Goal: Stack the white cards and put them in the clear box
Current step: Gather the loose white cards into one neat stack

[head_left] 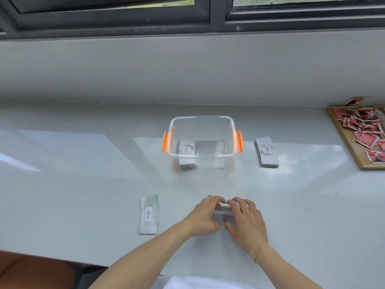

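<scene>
Lower centre: left hand and right hand both pinch one stack of white cards between them on the table, fingers curled over its top edge. Lower left of them, a loose card lies flat. Mid-frame: clear box, orange handles, open, one card stack inside at its left. Just right of the box, another stack. Far right edge: wooden tray of red packets.

We see a clear box with orange handles, white cards printed with what looks like "love", and red packets on a wooden tray.
</scene>
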A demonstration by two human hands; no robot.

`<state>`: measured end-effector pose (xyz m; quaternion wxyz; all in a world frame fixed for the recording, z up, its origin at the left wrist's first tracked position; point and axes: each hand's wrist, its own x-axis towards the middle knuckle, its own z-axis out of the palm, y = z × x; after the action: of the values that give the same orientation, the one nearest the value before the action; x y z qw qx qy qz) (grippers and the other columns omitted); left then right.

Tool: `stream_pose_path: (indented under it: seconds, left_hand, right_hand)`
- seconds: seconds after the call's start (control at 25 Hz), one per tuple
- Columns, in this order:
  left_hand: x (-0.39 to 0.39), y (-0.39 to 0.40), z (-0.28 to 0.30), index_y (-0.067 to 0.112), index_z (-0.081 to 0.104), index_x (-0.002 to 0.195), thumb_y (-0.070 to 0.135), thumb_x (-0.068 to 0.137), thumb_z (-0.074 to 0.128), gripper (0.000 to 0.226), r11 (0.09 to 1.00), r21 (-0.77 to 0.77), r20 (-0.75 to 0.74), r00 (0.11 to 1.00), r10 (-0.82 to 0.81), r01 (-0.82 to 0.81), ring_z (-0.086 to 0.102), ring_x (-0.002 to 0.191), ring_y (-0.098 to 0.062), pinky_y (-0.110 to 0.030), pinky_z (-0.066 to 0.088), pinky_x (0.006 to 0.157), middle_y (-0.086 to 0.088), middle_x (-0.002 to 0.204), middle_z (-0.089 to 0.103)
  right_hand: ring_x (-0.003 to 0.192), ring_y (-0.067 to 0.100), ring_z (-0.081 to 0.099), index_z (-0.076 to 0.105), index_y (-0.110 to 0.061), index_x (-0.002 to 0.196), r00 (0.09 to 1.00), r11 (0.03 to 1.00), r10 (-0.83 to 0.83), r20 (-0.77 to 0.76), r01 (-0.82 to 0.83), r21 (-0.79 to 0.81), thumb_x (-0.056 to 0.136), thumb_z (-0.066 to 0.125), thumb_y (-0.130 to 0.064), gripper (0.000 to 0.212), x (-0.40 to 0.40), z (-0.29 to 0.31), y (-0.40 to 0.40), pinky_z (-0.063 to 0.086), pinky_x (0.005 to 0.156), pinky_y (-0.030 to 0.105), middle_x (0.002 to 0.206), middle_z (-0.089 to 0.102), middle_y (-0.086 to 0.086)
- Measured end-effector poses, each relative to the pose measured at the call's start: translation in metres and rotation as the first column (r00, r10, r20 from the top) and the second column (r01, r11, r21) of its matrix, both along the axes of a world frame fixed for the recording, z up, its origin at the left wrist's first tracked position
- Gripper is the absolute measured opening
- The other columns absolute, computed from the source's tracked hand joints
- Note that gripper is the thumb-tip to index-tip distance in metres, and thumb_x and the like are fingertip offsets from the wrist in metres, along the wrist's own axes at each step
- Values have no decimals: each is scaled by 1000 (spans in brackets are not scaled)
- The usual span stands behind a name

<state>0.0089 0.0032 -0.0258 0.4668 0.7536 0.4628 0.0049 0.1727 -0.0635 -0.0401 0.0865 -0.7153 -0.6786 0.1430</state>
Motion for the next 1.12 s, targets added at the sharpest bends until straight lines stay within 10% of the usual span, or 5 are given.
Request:
stream_pose_path:
  seconds: [0.4,0.72,0.92,1.12]
  left_hand:
    - [-156,60,25,41,30,141,14,75,54,75,778,223,-643,688,-335,587,19,144,-20,-37,23,115,6,155,25]
    - [-189,68,14,31,31,132,31,85,69,61,630,211,-767,526,-368,748,28,137,-22,-35,36,104,0,147,30]
    - [-186,67,21,26,41,114,21,94,54,25,650,280,-744,587,-318,706,40,115,-26,-34,43,83,-3,124,42]
    - [-151,57,24,23,53,109,5,94,45,25,751,473,-516,836,-187,460,44,90,-22,-32,36,58,-2,107,46]
  right_hand:
    - [110,30,53,60,-21,110,1000,1000,13,5,-13,-20,72,75,-29,41,-1,3,0,52,72,39,118,61,-4]
    - [112,27,51,58,-23,111,999,999,30,22,-29,-21,74,72,-32,40,2,3,0,51,75,37,120,59,-6]
    - [118,28,49,55,-24,114,999,999,34,29,-33,-23,73,70,-29,44,3,4,3,49,82,38,124,57,-4]
    - [131,29,40,49,-26,123,998,999,33,46,-32,-40,74,68,-30,53,4,3,4,45,94,41,134,51,-4]
